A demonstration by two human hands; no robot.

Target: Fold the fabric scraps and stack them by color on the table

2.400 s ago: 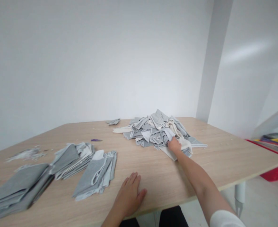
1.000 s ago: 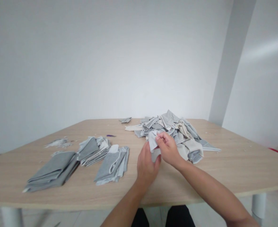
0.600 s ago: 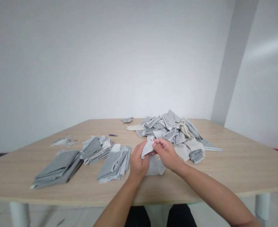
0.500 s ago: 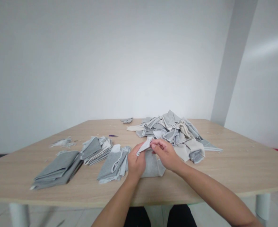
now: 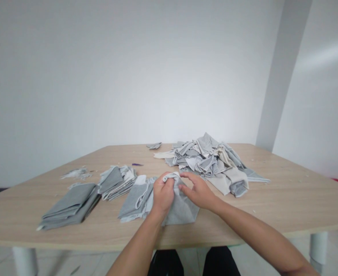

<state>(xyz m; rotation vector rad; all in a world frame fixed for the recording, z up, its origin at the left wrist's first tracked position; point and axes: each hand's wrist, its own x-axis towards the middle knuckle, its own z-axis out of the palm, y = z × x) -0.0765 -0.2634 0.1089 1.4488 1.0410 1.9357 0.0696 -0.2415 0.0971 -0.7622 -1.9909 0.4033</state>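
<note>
My left hand (image 5: 163,193) is closed on the upper edge of a grey cloth piece (image 5: 182,211), whose pale rim curls over beside the thumb. The cloth hangs down to the table's front part. At its right side is my right hand (image 5: 199,189), thumb and index finger apart, the fingertips at the cloth's edge. Just left of my left hand lies a small stack of grey cloth pieces (image 5: 134,203) with pale, frayed edges.
A large heap of grey and beige cloth (image 5: 209,161) lies at the back right. Folded grey cloth (image 5: 68,207) and another stack (image 5: 117,182) are on the left. White scraps (image 5: 77,173), a small purple tool (image 5: 137,165) and a cloth scrap (image 5: 154,145) lie farther back.
The cloth has opened out and hangs lower, with its pale edge turned over at my left hand. My right hand's fingers have parted from their pinch.
</note>
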